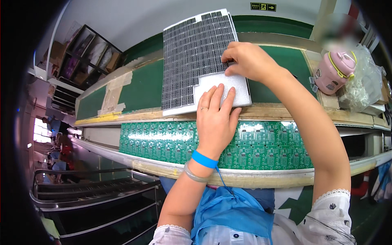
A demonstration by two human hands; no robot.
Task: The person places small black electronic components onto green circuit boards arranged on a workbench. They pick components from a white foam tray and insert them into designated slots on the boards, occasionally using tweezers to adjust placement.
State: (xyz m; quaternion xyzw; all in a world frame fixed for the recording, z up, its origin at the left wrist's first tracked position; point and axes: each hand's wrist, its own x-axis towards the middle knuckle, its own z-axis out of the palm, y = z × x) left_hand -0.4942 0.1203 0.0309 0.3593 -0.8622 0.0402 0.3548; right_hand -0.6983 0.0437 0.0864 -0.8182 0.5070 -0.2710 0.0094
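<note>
A white foam sheet carries rows of small black digit displays, and its lower right part is bare. My left hand lies on that bare foam with fingers stretched and spread, holding nothing. At the right edge of the rows, my right hand is bent in a pinch; a black digit display shows between its thumb and fingers, partly hidden by them. Below the foam, a row of green circuit boards lies in the rail track, partly covered by my left hand and wrist.
A wooden ledge runs between the foam sheet and the circuit boards. To the right stand a pink bottle and a clear plastic bag. A black rack is at lower left, with a shelf unit behind at upper left.
</note>
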